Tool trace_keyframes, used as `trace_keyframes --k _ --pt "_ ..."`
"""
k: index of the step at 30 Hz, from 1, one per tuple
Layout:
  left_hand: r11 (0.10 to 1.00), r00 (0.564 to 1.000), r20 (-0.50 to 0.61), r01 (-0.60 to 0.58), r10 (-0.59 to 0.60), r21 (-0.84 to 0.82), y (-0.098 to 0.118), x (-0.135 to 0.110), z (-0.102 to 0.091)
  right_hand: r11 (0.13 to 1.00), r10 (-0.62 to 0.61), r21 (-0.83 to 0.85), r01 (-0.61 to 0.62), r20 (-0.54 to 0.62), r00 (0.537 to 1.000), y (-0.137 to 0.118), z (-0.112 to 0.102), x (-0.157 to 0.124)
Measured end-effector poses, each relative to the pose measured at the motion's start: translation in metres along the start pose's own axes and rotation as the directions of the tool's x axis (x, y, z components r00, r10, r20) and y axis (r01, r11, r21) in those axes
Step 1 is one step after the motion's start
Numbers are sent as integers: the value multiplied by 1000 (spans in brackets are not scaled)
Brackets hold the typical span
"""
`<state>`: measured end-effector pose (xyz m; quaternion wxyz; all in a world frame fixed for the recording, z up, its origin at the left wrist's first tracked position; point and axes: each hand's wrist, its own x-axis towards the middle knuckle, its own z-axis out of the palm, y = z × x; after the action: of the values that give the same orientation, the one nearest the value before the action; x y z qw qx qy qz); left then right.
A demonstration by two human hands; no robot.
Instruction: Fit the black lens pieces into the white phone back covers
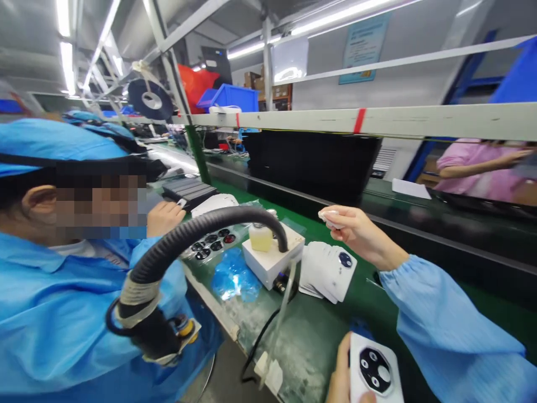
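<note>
My left hand (340,376) is at the bottom edge, closed around a white cover (375,372) with a black camera plate facing up. My right hand (356,230), in a blue sleeve, is raised over the green bench and pinches a small white piece (326,216) between its fingertips. Just below it lies a fanned stack of white covers (325,271). To the left of the stack stands a white box (272,260) with a small yellow bottle (260,237) on top.
A co-worker in a blue coat (54,313) sits close on the left, one hand near a tray of black round parts (212,243). A black flexible hose (201,232) arches over the bench. Blue plastic film (235,277) lies nearby. A black bin (310,162) stands behind the conveyor. A person in pink (482,173) is far right.
</note>
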<state>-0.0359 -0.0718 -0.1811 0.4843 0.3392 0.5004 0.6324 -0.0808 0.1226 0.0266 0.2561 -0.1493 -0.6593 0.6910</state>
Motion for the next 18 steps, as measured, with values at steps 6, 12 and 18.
trace_keyframes --k 6,12,18 --pt "991 985 -113 -121 127 65 49 9 14 994 -111 -21 109 -149 983 -9 -41 -106" --pt "911 949 -21 -295 314 289 130 19 82 849 -462 -453 272 -388 797 -22 -69 -222" --pt "874 935 174 -352 310 336 146 20 148 467 -779 -848 253 -258 571 -27 -79 -274"
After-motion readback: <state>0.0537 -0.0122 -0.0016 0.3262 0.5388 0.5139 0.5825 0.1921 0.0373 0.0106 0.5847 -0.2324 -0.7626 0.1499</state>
